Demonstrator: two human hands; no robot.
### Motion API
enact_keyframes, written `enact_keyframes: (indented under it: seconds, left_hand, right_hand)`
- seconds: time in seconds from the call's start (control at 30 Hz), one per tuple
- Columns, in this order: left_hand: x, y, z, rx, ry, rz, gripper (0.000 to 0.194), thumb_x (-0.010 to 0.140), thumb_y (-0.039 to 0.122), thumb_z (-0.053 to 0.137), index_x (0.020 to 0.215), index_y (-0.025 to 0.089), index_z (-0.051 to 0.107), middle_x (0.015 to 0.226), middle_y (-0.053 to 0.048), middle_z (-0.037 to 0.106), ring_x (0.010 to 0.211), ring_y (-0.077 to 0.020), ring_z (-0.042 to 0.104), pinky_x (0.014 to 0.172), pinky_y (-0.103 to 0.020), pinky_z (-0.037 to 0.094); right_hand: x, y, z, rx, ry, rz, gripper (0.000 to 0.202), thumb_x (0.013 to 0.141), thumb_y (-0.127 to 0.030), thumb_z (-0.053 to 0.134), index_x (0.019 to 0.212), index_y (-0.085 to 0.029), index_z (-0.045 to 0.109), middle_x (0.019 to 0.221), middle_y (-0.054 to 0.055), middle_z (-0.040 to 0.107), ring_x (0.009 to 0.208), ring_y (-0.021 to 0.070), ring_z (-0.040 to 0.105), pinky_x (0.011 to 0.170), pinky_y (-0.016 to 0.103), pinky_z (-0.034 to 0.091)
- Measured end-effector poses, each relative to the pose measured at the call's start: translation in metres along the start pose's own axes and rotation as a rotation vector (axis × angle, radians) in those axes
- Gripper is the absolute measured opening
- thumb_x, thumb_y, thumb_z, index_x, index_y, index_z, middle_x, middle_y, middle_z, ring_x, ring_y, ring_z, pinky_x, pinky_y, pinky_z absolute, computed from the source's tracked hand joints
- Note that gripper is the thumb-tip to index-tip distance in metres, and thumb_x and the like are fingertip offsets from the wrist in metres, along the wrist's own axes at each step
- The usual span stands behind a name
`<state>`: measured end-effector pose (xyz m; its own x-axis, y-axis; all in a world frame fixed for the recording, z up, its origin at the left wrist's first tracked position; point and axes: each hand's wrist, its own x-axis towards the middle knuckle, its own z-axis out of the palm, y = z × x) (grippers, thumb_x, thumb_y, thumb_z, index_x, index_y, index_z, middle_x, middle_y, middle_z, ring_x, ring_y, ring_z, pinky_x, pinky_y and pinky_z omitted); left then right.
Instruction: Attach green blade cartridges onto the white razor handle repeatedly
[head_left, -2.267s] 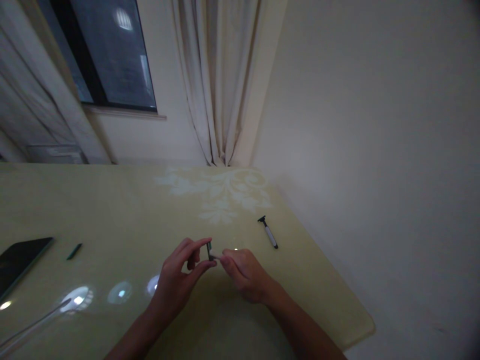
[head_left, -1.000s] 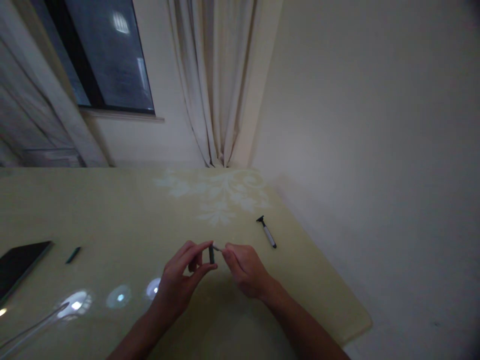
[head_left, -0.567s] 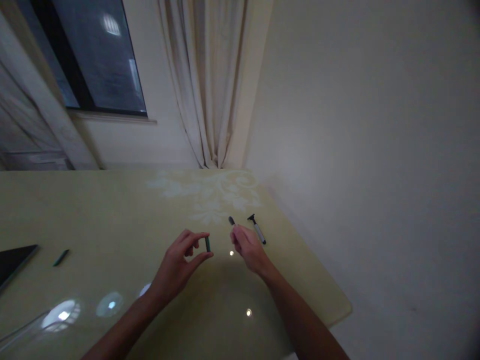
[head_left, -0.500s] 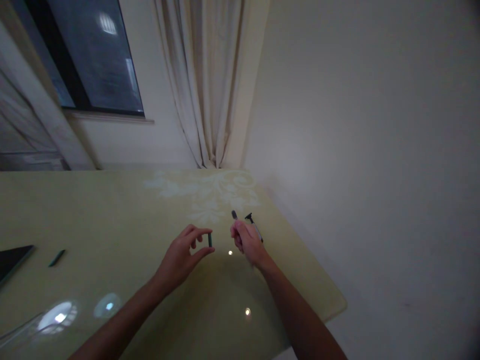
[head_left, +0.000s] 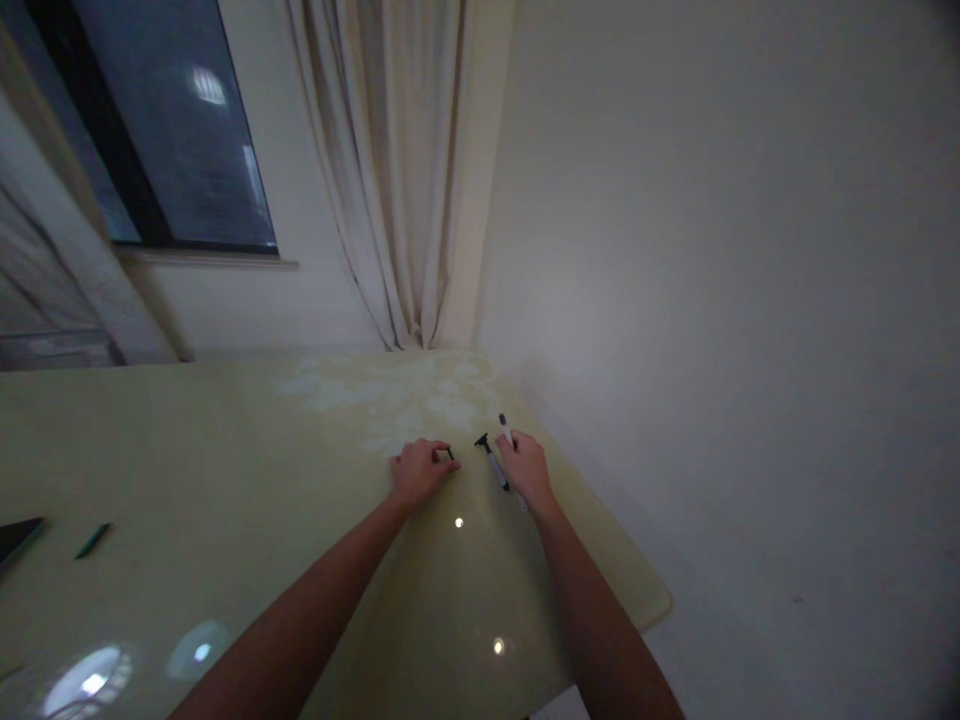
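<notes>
On the yellow table (head_left: 225, 480), our left hand (head_left: 416, 470) pinches a small dark razor head (head_left: 451, 454) just left of the lying razor (head_left: 493, 462). Our right hand (head_left: 527, 468) grips a razor handle (head_left: 505, 428). Both pieces seem light, rigid; hold them by their sides.

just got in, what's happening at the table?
A person works bare-handed at a glossy yellow table. The left hand pinches a small dark razor head low over the tabletop. The right hand holds a razor handle, its tip poking out past the fingers. A second razor handle lies on the table between the hands. A small green piece lies far left.
</notes>
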<state>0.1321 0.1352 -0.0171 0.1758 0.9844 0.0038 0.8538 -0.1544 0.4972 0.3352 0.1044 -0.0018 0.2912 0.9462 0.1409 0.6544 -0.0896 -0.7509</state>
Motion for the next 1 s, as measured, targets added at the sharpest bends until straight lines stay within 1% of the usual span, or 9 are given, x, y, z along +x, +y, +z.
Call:
enact_keyframes:
  seconds: [0.13, 0.2, 0.27, 0.37, 0.47, 0.53, 0.63, 0.83, 1.0]
  left_hand:
    - [-0.006, 0.003, 0.002, 0.035, -0.002, -0.010, 0.039, 0.101, 0.039, 0.069, 0.133, 0.018, 0.066, 0.137, -0.012, 0.067, 0.120, -0.0295, 0.068, 0.102, -0.054, 0.057]
    - [-0.010, 0.000, 0.001, 0.039, -0.005, -0.001, 0.040, 0.099, 0.043, 0.071, 0.131, 0.019, 0.069, 0.131, -0.011, 0.070, 0.121, -0.0310, 0.066, 0.104, -0.056, 0.052]
    - [-0.014, -0.006, -0.003, 0.037, -0.005, 0.008, 0.038, 0.096, 0.045, 0.072, 0.127, 0.024, 0.074, 0.120, -0.010, 0.074, 0.121, -0.0331, 0.065, 0.104, -0.055, 0.047]
    - [-0.020, -0.021, -0.011, 0.034, -0.002, 0.019, 0.037, 0.091, 0.044, 0.074, 0.126, 0.031, 0.078, 0.114, -0.009, 0.076, 0.121, -0.0346, 0.064, 0.101, -0.049, 0.043]
    - [-0.023, -0.036, -0.019, 0.037, 0.003, 0.013, 0.039, 0.090, 0.044, 0.073, 0.127, 0.033, 0.078, 0.116, -0.010, 0.076, 0.121, -0.0351, 0.063, 0.098, -0.046, 0.042]
    - [-0.024, -0.042, -0.023, 0.039, 0.008, 0.002, 0.040, 0.090, 0.045, 0.073, 0.128, 0.033, 0.078, 0.115, -0.010, 0.076, 0.122, -0.0360, 0.062, 0.098, -0.046, 0.041]
    - [-0.025, -0.044, -0.024, 0.039, 0.010, -0.002, 0.040, 0.089, 0.046, 0.074, 0.127, 0.034, 0.079, 0.116, -0.010, 0.076, 0.123, -0.0370, 0.061, 0.099, -0.048, 0.041]
    - [-0.025, -0.040, -0.020, 0.025, 0.001, 0.033, 0.041, 0.089, 0.049, 0.076, 0.127, 0.035, 0.079, 0.120, -0.011, 0.075, 0.125, -0.0367, 0.059, 0.100, -0.048, 0.039]
    - [-0.027, -0.048, -0.024, 0.026, -0.012, 0.046, 0.040, 0.087, 0.046, 0.078, 0.125, 0.035, 0.079, 0.119, -0.009, 0.075, 0.122, -0.0345, 0.061, 0.099, -0.046, 0.040]
  right_hand:
    - [0.000, 0.009, 0.004, -0.204, -0.040, 0.067, 0.010, 0.089, -0.028, 0.071, 0.089, -0.018, 0.074, 0.093, 0.011, 0.075, 0.089, 0.0249, 0.067, 0.071, 0.029, 0.040]
    - [-0.002, 0.008, 0.007, -0.259, -0.065, 0.079, 0.008, 0.088, -0.027, 0.074, 0.089, -0.019, 0.075, 0.096, 0.011, 0.077, 0.091, 0.0252, 0.068, 0.071, 0.029, 0.040]
    - [-0.005, 0.005, 0.011, -0.290, -0.078, 0.078, 0.008, 0.087, -0.026, 0.073, 0.089, -0.019, 0.075, 0.097, 0.011, 0.077, 0.091, 0.0253, 0.069, 0.070, 0.029, 0.040]
    - [-0.009, -0.002, 0.017, -0.300, -0.090, 0.058, 0.009, 0.086, -0.027, 0.074, 0.089, -0.019, 0.076, 0.095, 0.010, 0.078, 0.089, 0.0252, 0.070, 0.069, 0.029, 0.040]
    - [-0.013, -0.009, 0.025, -0.292, -0.104, 0.038, 0.011, 0.085, -0.030, 0.075, 0.089, -0.019, 0.076, 0.092, 0.009, 0.078, 0.087, 0.0247, 0.070, 0.067, 0.029, 0.039]
    - [-0.014, -0.012, 0.030, -0.284, -0.130, 0.033, 0.011, 0.084, -0.029, 0.076, 0.085, -0.019, 0.076, 0.088, 0.009, 0.077, 0.083, 0.0236, 0.070, 0.066, 0.029, 0.038]
    - [-0.015, -0.016, 0.036, -0.270, -0.165, 0.034, 0.010, 0.083, -0.029, 0.076, 0.082, -0.018, 0.075, 0.082, 0.007, 0.077, 0.078, 0.0219, 0.069, 0.064, 0.028, 0.038]
    - [-0.019, -0.023, 0.041, -0.282, -0.147, 0.026, 0.011, 0.085, -0.028, 0.074, 0.087, -0.017, 0.077, 0.086, 0.009, 0.078, 0.082, 0.0231, 0.070, 0.064, 0.028, 0.038]
    - [-0.020, -0.022, 0.041, -0.291, -0.156, 0.000, 0.012, 0.086, -0.029, 0.076, 0.086, -0.017, 0.077, 0.086, 0.008, 0.078, 0.082, 0.0223, 0.070, 0.065, 0.027, 0.038]
